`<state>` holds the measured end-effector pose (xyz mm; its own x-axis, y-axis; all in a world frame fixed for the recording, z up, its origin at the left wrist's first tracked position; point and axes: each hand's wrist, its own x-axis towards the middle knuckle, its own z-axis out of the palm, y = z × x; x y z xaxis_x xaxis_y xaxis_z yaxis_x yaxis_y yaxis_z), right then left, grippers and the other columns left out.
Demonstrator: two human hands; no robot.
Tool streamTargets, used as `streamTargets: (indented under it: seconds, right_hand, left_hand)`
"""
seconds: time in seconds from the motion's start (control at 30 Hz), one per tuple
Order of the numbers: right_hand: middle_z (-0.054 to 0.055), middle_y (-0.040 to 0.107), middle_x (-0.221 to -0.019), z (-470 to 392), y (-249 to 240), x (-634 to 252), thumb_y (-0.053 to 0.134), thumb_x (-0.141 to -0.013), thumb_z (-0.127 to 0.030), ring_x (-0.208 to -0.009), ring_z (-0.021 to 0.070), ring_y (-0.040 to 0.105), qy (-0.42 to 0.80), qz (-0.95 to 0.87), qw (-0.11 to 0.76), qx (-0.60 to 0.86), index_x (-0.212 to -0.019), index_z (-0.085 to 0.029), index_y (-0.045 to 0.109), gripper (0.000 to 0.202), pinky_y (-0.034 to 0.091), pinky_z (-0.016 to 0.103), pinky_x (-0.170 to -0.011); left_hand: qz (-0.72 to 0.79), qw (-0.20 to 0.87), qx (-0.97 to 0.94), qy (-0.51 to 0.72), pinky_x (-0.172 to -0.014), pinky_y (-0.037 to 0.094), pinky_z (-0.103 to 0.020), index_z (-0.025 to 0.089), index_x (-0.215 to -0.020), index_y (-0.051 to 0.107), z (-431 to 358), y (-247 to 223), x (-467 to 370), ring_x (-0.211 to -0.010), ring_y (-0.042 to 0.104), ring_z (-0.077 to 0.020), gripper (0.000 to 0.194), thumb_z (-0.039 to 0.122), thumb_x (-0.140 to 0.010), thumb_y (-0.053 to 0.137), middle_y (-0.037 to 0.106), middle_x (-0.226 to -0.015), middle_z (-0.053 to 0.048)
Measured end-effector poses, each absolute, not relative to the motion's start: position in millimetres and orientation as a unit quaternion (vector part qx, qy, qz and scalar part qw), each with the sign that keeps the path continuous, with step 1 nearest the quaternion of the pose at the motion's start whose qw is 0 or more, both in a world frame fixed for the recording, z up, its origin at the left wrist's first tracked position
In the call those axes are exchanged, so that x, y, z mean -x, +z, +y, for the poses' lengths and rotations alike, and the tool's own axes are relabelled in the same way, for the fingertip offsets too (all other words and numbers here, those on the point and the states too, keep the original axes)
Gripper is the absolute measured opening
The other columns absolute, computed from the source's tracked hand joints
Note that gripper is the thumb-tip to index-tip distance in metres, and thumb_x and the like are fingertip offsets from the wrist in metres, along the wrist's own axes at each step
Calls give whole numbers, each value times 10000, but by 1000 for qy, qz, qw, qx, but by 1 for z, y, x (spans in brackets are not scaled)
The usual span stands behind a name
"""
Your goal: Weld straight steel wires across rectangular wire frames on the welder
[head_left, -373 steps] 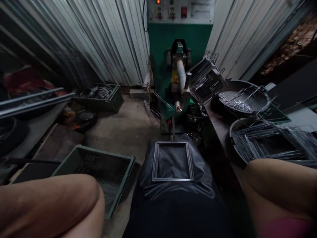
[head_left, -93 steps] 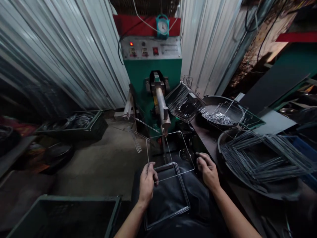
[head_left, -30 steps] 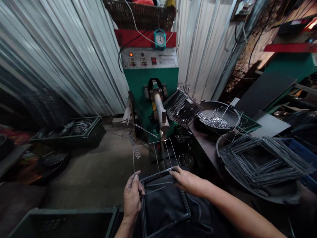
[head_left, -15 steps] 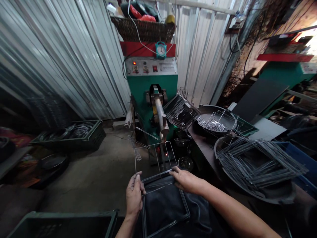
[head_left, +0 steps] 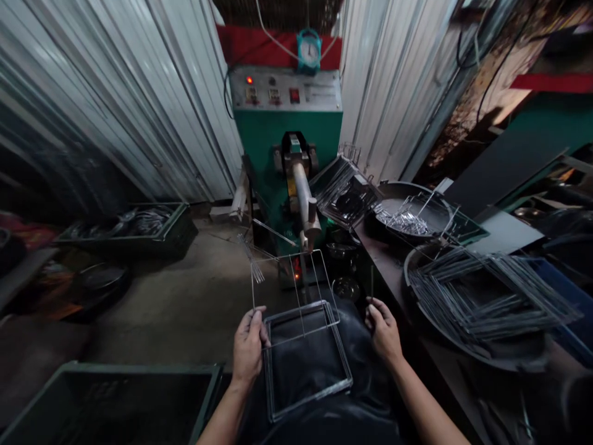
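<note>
My left hand (head_left: 248, 343) is closed on the left side of a thin wire frame (head_left: 297, 292) with crossing wires. The frame is tilted up, its far edge right by the tip of the machine's metal arm (head_left: 304, 193). My right hand (head_left: 383, 332), apart from the frame, pinches a short thin wire rod (head_left: 372, 281) that points upward. Several rectangular wire frames (head_left: 309, 403) lie stacked on the dark apron (head_left: 370, 371) over my lap, partly under the held frame.
The green machine (head_left: 259, 142) stands ahead, its indicator lit. To the right, a pan of short wires (head_left: 407, 221) and a basin of rectangular frames (head_left: 463, 352) rest on a bench. A green crate (head_left: 139, 369) is at lower left; another crate (head_left: 180, 235) lies farther back.
My right hand has left the frame, moved right, and now shows a short wire rod in its fingers. My left hand keeps its grip on the frame. The view has tipped downward.
</note>
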<state>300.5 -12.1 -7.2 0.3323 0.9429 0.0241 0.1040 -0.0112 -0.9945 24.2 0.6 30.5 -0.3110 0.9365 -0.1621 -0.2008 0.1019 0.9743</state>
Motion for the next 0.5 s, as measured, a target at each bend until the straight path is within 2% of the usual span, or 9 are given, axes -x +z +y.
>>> streamTargets:
  seconds: [0.07,0.13,0.2,0.3,0.43,0.5]
  right_hand:
    - [-19,456,-627,-12,-35,-307,535,-715,-327,-543,112,487,443,-274,609,598,-945,-172,545,278,391,209,-417]
    - [-33,429,-588,-10,-51,-312,588,-633,-293,-496,98,454,496,-185,623,575,-867,-159,552,272,334,189,-362]
    - [-28,447,-593,-7,-52,-320,611,-600,-277,-499,97,460,548,-147,616,547,-831,-158,553,266,339,192,-366]
    - [-8,511,-676,-2,-34,-330,646,-599,-284,-593,115,516,572,-160,620,513,-867,-169,545,309,409,222,-456]
    - [4,544,-794,-4,-23,-329,597,-680,-363,-693,124,532,444,-282,640,560,-952,-186,515,334,423,225,-524]
    - [13,550,-815,-8,-33,-324,544,-728,-360,-717,129,531,341,-375,602,617,-959,-182,496,296,442,252,-601]
  left_hand:
    - [557,475,-332,595,-345,318,-157,168,-932,540,-2,30,-24,-349,338,-54,306,411,-748,519,370,-418,87]
    - [556,472,-339,594,-341,312,-156,167,-967,535,-7,30,-25,-340,324,-51,318,399,-751,520,362,-413,90]
    - [556,476,-348,586,-339,314,-156,169,-1009,525,-13,30,-26,-334,320,-49,342,395,-752,521,363,-412,92]
    - [552,487,-357,576,-342,320,-154,178,-1028,516,-19,30,-31,-333,325,-48,356,400,-750,523,367,-418,93]
    - [548,498,-368,563,-332,311,-148,181,-1014,517,-17,29,-45,-332,337,-49,371,430,-739,522,368,-425,94]
    - [545,500,-375,560,-325,309,-148,181,-1011,515,-13,28,-52,-326,337,-50,376,440,-740,514,366,-424,96]
